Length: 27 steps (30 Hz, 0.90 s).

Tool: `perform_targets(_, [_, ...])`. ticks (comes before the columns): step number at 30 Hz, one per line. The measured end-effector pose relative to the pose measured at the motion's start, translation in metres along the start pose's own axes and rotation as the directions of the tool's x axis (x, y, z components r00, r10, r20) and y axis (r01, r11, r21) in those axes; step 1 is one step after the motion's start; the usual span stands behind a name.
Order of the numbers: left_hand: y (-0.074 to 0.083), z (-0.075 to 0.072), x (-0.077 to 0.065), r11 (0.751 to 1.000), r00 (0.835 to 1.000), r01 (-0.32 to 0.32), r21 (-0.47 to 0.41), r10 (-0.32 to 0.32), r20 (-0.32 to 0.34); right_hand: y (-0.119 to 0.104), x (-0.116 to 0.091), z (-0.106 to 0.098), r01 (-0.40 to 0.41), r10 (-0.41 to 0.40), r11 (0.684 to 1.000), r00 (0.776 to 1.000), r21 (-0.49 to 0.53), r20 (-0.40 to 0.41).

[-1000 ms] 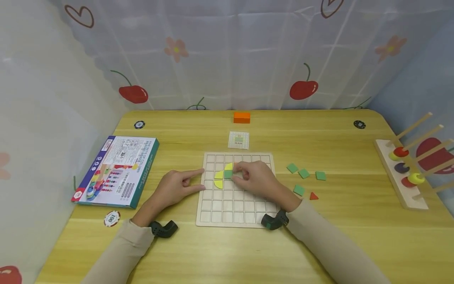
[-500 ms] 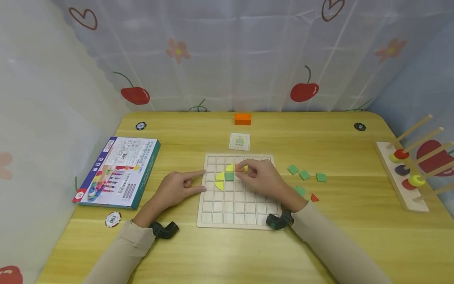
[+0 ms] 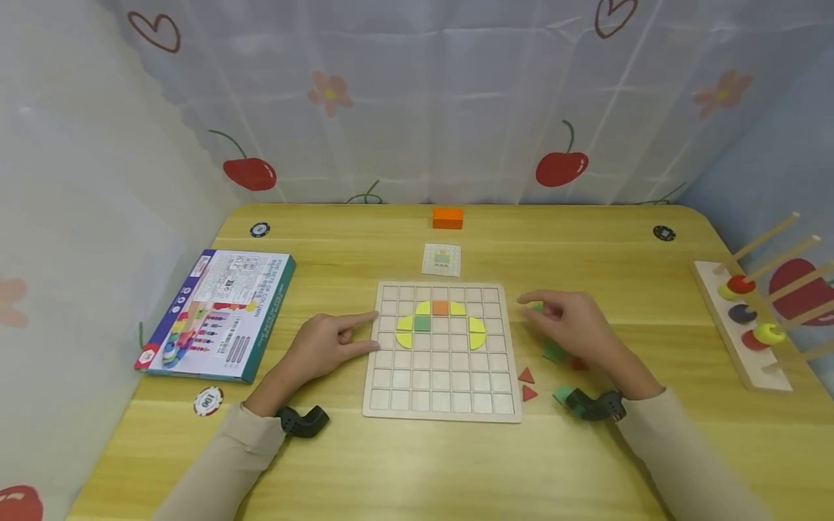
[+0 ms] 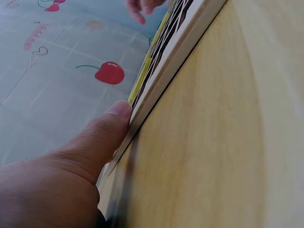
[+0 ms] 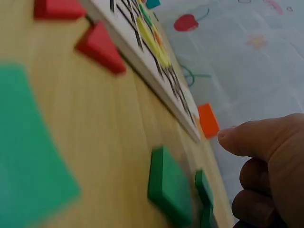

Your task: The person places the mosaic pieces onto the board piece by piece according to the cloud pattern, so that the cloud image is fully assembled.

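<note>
A wooden grid board (image 3: 430,400) lies flat on the table. Yellow rounded pieces (image 3: 478,333), one green square tile (image 3: 422,323) and one orange square tile (image 3: 440,308) sit in its cells. My left hand (image 3: 323,346) touches the board's left edge with a straight index finger and thumb; in the left wrist view the thumb (image 4: 102,137) is against that edge. To the right of the board, my right hand (image 3: 573,327) is over loose green square tiles (image 3: 552,352), partly hiding them. Nothing shows between its parted thumb and index finger. Red triangles (image 3: 526,375) lie near the board's right edge.
A printed pattern card (image 3: 441,260) lies beyond the board, with an orange block (image 3: 447,218) behind it. The boxed game (image 3: 218,315) is at left. A peg stand (image 3: 743,325) with coloured beads stands at right. Round chips (image 3: 208,401) lie near the table's corners.
My right hand has left the board and moved right, over the loose green tiles. The orange tile and right-hand yellow pieces now show fully. My left hand has stayed in place.
</note>
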<state>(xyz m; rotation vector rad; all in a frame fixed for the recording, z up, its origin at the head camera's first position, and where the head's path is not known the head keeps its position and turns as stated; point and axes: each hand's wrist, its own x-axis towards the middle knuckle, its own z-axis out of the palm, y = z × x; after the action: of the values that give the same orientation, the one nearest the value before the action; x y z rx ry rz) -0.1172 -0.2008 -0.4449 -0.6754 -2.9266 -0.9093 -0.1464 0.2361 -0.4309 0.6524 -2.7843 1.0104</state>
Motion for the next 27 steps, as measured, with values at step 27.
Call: perform_targets(27, [0.0,0.001,0.0,1.0,1.0,-0.012,0.003,0.012,-0.012,0.027,-0.009,-0.024,-0.09,0.114,0.985,0.98,-0.148,0.163])
